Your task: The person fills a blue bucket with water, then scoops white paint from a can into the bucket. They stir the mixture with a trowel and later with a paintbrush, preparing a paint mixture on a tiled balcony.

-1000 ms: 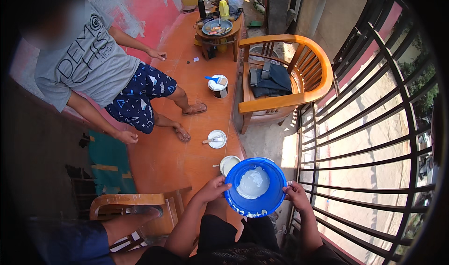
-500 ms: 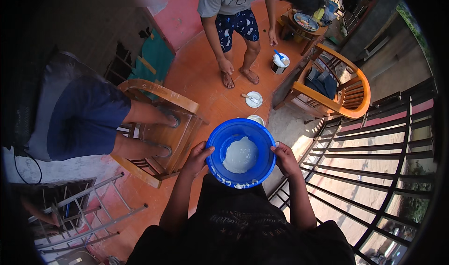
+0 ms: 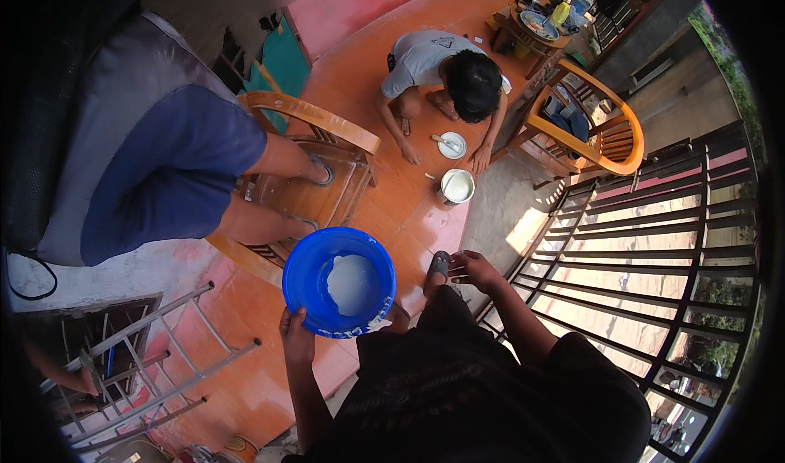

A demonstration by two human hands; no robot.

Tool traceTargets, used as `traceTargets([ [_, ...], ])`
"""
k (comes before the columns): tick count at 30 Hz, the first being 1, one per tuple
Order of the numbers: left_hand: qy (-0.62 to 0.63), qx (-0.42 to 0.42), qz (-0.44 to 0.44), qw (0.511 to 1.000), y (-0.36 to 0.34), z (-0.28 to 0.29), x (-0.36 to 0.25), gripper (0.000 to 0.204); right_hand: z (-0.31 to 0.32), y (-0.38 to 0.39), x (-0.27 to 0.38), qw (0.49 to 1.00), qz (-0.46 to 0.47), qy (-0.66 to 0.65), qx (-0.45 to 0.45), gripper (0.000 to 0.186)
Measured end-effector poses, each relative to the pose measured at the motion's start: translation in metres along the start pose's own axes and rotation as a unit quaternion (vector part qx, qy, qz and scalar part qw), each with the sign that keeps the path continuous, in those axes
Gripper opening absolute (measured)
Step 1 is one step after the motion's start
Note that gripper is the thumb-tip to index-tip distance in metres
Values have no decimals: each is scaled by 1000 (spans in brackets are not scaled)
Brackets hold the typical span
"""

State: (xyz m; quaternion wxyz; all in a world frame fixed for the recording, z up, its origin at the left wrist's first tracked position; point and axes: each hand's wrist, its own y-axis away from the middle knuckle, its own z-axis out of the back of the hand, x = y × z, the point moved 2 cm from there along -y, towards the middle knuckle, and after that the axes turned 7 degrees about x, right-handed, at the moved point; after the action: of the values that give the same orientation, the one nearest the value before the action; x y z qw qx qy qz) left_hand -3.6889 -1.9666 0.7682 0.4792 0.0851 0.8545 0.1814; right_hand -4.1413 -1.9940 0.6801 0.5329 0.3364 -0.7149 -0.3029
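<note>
A blue plastic basin [image 3: 309, 277] hangs in front of me, left of my body, with pale paint [image 3: 355, 286] pooled at its bottom. White smears mark its near rim. My left hand [image 3: 297, 335] grips that rim at the lower left, partly hidden by the basin. Off the basin, my right hand [image 3: 477, 271] is held out to the right with its fingers apart and nothing in them. Below it shows a shoe [image 3: 439, 263]. Farther ahead, an open can of white paint [image 3: 456, 187] stands on the floor.
A person in a grey shirt [image 3: 421, 58] crouches ahead, hands by a white lid [image 3: 451, 144] with a brush on it. At left, another person stands on a wooden chair [image 3: 352, 189]. A metal ladder [image 3: 176, 344] is lower left; a railing [image 3: 630, 254] and armchair [image 3: 625, 140] are right.
My right hand has let go of the basin, which my left hand has carried leftward. The person ahead has gone from bending to crouching. The person at left appears closer in view.
</note>
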Motion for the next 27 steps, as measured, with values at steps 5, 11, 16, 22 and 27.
traceTargets([
  [5, 6, -36, -11, 999, 35, 43, 2, 29, -55, -17, -52, 995, -19, 81, 63, 29],
  [11, 65, -90, -25, 994, 63, 59, 15, 36, -83, -26, -53, 976, -33, 160, 144, 27],
  [16, 107, -141, -81, 981, 101, 41, 20, 39, -79, -47, -21, 917, 12, 306, 255, 30],
  [22, 171, -272, -224, 920, 174, 39, 54, 20, -92, -83, 14, 925, -65, 296, 228, 41],
  [27, 229, -418, -241, 845, 235, 38, 97, 11, -129, -98, 19, 883, -97, 397, 229, 41],
])
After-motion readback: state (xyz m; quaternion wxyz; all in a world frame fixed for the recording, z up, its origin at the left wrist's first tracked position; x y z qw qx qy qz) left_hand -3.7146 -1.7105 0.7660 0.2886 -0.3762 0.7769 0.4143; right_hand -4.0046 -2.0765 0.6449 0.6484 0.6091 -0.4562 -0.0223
